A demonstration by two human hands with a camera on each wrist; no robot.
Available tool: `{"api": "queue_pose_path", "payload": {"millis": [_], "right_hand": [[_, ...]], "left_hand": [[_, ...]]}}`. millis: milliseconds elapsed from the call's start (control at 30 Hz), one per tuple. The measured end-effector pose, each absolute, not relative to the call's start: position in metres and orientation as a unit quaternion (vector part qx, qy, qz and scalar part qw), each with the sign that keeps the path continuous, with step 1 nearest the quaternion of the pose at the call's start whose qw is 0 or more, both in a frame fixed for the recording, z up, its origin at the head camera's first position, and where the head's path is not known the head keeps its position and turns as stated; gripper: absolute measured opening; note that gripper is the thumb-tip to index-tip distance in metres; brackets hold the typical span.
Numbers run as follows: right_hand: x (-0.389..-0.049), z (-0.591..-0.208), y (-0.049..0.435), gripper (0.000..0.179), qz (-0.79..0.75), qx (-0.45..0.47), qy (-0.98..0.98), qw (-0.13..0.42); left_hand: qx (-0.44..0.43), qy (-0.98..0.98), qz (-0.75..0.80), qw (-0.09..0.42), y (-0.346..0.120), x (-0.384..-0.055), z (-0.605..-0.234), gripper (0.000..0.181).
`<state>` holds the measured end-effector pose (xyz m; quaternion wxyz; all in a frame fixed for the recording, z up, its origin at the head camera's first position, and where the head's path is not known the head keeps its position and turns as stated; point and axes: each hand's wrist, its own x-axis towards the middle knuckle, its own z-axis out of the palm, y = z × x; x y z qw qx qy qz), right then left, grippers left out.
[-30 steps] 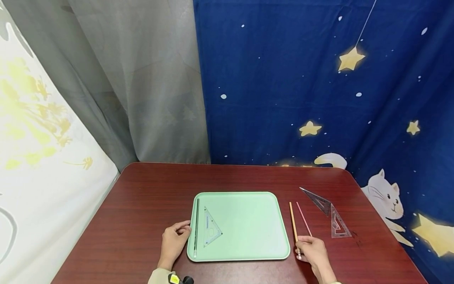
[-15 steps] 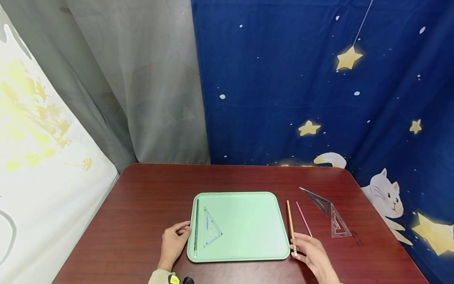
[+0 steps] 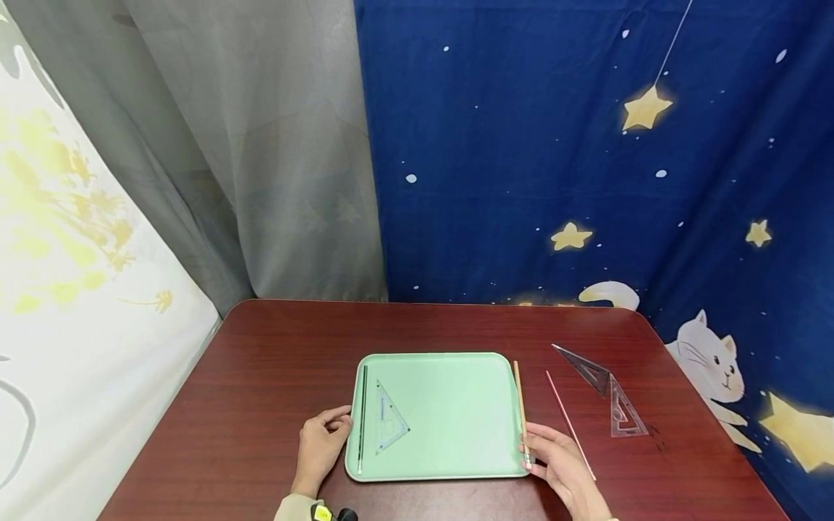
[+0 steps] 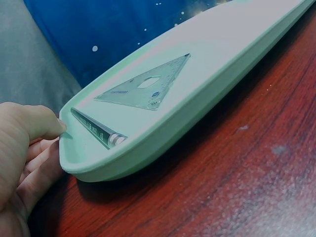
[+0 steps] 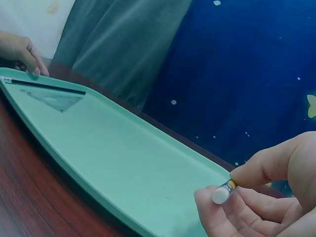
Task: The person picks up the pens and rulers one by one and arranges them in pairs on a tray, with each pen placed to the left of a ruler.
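My right hand (image 3: pixel 562 463) pinches a yellow pencil (image 3: pixel 519 394) near its eraser end, between thumb and fingers. The pencil overlaps the right rim of the green tray (image 3: pixel 449 416) in the head view; its white eraser (image 5: pixel 220 196) faces the right wrist camera. At the tray's left rim, my left hand (image 3: pixel 321 445) grips the edge, thumb (image 4: pixel 49 122) on top and the other fingers along the outside. Inside the tray, on the left, lie a black pencil (image 3: pixel 362 420) and a clear set square (image 4: pixel 148 86).
Right of the tray, a pink pencil (image 3: pixel 570 423) lies slanted on the dark red table (image 3: pixel 293 340). Farther right are a dark see-through set square (image 3: pixel 586 370) and a clear set square (image 3: pixel 624 416), their corners meeting. Curtains hang behind the table.
My right hand has carried the yellow pencil leftward from the table beside the tray to over its right rim. More of the pink pencil now shows. My left hand stays put.
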<state>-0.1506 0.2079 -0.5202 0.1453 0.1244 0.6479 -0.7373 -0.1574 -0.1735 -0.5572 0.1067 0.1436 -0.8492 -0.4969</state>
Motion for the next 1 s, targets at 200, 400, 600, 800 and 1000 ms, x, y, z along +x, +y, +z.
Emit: {"api": "queue_pose_path", "payload": {"millis": [200,400,600,800,1000], "right_hand": [[-0.153,-0.518,0.196,0.031,-0.737,0.110,0.650,0.149],[-0.155,-0.519,0.187,0.032,-0.742,0.094,0.645,0.154],[-0.156,-0.522,0.175,0.033,-0.745,0.082,0.642,0.162],[-0.156,-0.525,0.163,0.027,-0.750,0.078,0.633,0.175],[-0.157,-0.528,0.149,0.031,-0.752,0.075,0.629,0.182]], "left_hand": [[0.144,-0.848,-0.498,0.108,-0.173,-0.157,-0.556,0.021],[0.150,-0.847,-0.496,0.116,-0.172,-0.157,-0.558,0.021],[0.152,-0.849,-0.493,0.117,-0.172,-0.158,-0.559,0.021],[0.153,-0.849,-0.494,0.108,-0.173,-0.158,-0.558,0.022],[0.145,-0.850,-0.494,0.116,-0.173,-0.158,-0.558,0.021]]}}
